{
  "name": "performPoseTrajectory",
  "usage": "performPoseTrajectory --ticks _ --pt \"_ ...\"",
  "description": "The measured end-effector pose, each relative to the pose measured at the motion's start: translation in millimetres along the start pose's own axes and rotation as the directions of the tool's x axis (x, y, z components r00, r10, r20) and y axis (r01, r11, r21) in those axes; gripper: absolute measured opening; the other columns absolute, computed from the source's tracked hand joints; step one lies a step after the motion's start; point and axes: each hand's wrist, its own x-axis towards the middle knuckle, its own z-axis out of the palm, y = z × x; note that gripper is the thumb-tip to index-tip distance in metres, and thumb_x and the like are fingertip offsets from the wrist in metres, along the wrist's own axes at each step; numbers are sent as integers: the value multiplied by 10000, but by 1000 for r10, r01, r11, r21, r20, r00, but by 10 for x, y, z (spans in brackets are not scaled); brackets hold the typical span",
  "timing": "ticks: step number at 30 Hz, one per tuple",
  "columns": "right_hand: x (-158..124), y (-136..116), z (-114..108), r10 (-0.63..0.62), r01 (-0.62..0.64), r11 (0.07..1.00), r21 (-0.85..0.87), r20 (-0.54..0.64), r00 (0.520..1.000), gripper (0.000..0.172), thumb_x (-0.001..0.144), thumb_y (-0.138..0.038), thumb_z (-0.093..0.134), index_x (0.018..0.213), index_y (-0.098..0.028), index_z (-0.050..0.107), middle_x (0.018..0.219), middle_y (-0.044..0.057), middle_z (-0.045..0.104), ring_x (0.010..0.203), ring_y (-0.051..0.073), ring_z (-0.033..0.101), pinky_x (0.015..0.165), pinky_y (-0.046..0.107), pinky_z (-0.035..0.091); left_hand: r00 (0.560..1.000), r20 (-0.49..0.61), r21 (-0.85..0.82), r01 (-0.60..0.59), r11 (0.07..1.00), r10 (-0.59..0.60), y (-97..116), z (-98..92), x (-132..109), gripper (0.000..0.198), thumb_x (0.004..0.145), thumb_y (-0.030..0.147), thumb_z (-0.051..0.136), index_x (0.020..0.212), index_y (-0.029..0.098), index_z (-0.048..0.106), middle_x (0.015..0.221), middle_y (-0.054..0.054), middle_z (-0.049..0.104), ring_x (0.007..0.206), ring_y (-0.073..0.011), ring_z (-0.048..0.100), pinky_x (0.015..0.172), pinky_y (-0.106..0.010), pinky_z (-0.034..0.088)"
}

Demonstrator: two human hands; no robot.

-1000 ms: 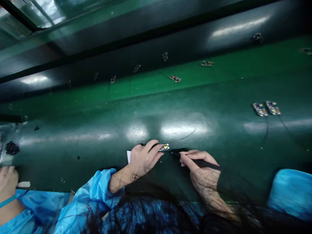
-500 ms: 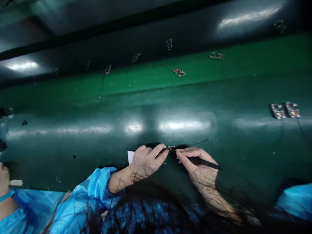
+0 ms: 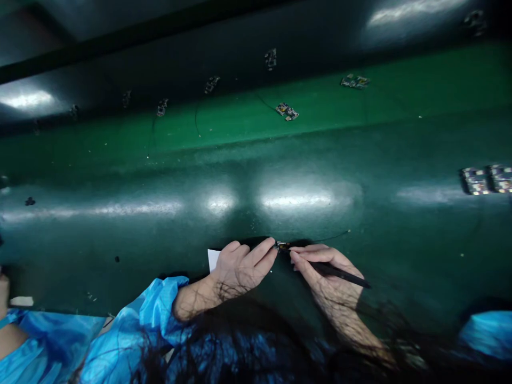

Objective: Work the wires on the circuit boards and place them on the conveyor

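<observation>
A small circuit board (image 3: 282, 246) lies on the green table, a thin dark wire (image 3: 332, 235) running from it to the right. My left hand (image 3: 244, 264) is closed, thumb and index finger pinching the board's left end. In my right hand (image 3: 330, 272) is a slim black pen-like tool (image 3: 344, 274), gripped like a pen. Its tip points left at the board's right end; whether it touches cannot be made out. A white piece of paper (image 3: 212, 260) shows partly from under my left wrist.
Several circuit boards, such as this one (image 3: 287, 111), lie along the bright green strip and dark band beyond. Two more boards (image 3: 475, 181) sit at the right. Small black parts (image 3: 30, 201) are at the left. Another person's blue sleeve (image 3: 52, 341) reaches in at bottom left.
The view has shifted slightly, so the far boards sit higher and the right-hand pair nearer the edge. The black tool's rear end is a little lower. Both hands keep their holds.
</observation>
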Motion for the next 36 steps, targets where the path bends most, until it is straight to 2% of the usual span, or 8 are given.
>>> performPoseTrajectory --ticks 6,12,17,22,29,36 --pt "-1 0 -2 1 -1 1000 0 5 1000 106 646 -194 715 626 -223 615 720 -36 680 677 106 680 614 239 579 997 80 -20 -10 1000 12 9 9 -15 369 910 147 575 1196 327 723 1323 35 707 584 -86 544 588 -296 432" --pt "-1 -19 6 -19 19 1000 -14 3 1000 113 646 -194 716 611 -218 611 710 -35 680 697 105 681 633 230 579 1000 -13 -33 11 999 -11 3 -25 30 306 924 143 567 1106 301 755 1249 44 744 559 -91 521 572 -290 408" --pt "-5 -10 2 -29 29 999 -31 8 1000 99 650 -196 713 627 -214 619 724 -26 685 690 110 683 652 251 583 1000 1 -29 17 999 -17 3 -22 34 306 927 156 577 1126 315 746 1260 47 737 568 -82 514 593 -286 411" --pt "13 -23 3 -48 48 998 -35 16 999 110 648 -177 711 619 -229 618 718 -39 686 692 108 681 656 248 576 999 -37 -35 28 999 -29 6 -28 56 296 931 149 561 1078 310 763 1209 86 757 551 -80 507 581 -282 418" --pt "23 -62 11 -80 80 996 -41 6 997 120 644 -149 705 609 -228 622 701 -51 686 680 88 676 657 211 550 999 53 -7 4 1000 -4 6 -31 23 324 906 161 595 1155 320 727 1284 49 723 573 -82 525 590 -291 425" --pt "14 -54 20 -76 76 996 -40 2 997 109 655 -177 705 612 -230 621 700 -48 685 671 95 676 657 232 552 999 40 -29 15 999 -13 4 -30 26 313 908 155 590 1141 313 727 1251 73 739 571 -84 524 574 -293 440"
